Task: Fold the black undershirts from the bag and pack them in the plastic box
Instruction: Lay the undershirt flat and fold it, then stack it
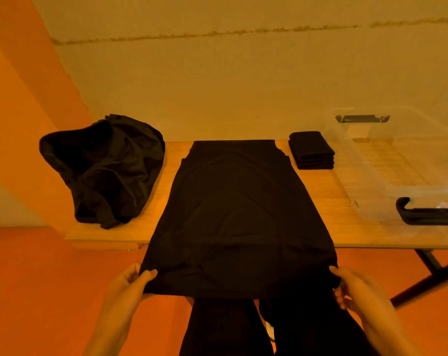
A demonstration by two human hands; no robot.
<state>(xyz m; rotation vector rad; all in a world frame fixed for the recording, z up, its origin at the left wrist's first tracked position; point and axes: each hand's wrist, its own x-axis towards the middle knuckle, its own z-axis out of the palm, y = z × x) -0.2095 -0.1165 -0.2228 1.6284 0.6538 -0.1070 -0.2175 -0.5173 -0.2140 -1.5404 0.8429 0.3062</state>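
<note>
A black undershirt (235,214) lies spread lengthwise on the wooden table (351,227), and its near end hangs over the front edge. My left hand (130,283) pinches the near left corner of that undershirt. My right hand (356,289) pinches the near right corner. A stack of folded black undershirts (311,150) sits at the back right of the table. The clear plastic box (397,160) with black handles stands at the far right, with nothing visible inside. A crumpled black bag (104,170) lies on the left end of the table.
The table stands against a pale wall, with an orange floor below. A dark table leg (428,260) slants under the right side. My dark trouser legs (269,327) show below the hanging shirt.
</note>
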